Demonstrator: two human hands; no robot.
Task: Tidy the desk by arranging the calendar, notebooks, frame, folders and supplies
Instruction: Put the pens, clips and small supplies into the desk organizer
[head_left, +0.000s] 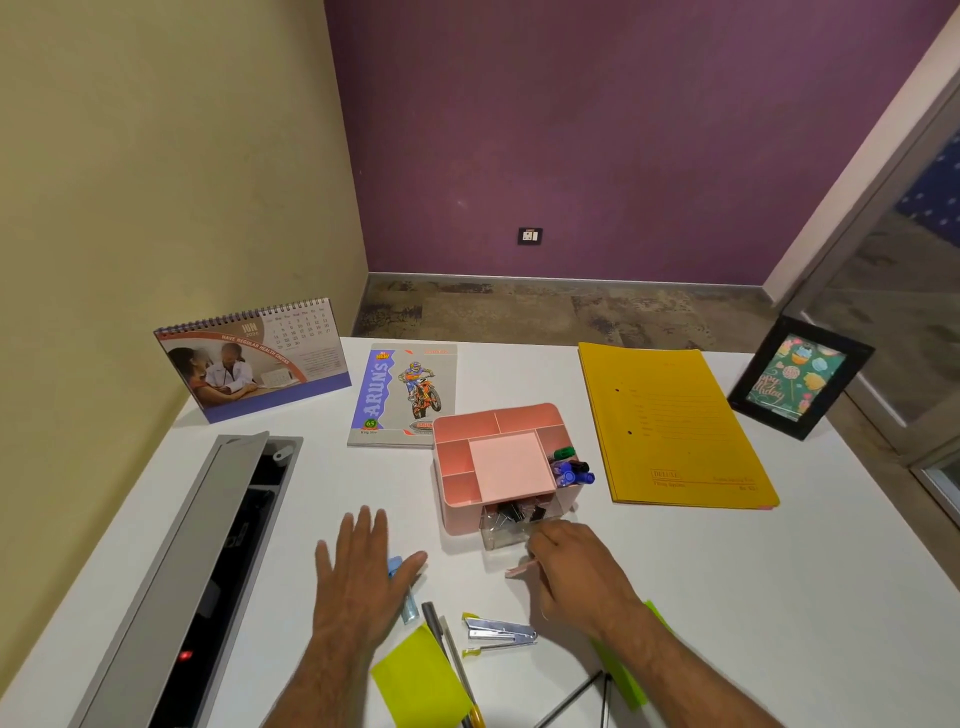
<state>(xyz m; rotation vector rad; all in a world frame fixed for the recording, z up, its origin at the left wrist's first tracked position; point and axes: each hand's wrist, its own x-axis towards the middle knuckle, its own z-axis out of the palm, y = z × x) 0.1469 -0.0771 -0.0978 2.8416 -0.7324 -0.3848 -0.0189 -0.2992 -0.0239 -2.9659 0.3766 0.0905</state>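
Pink plastic organiser (506, 462), sitting mid-desk: its clear drawer (506, 531) is standing pulled out toward me, holding black binder clips (511, 512); its right-hand compartment is holding blue, black and green markers (571, 467) leaning out to the right; the other compartments are showing only pink plastic.

My right hand (571, 566) is curling just in front of the drawer, fingers closed round a small pink item (519, 570); what it is I cannot tell.

My left hand (363, 566) is lying flat and spread on the desk, gripping nothing, partly covering a blue-capped item (396, 566).

Near edge: stapler (498, 631), long axis running left to right; pens (447, 644) running from me away; yellow-green sticky pads (418, 678), one under my right forearm.

Far side, left to right: spiral desk calendar (254, 358) standing upright, facing me; notebook (402, 395) lying flat, long axis pointing away from me, its near corner tucked behind the organiser; yellow folders (675, 421) lying flat, long axis likewise away from me; black picture frame (802, 376) standing tilted at the far right corner.

White desk (727, 597), with a grey cable tray (171, 571) lying open along its left side. Walls beige at left, purple ahead with a socket (530, 236).
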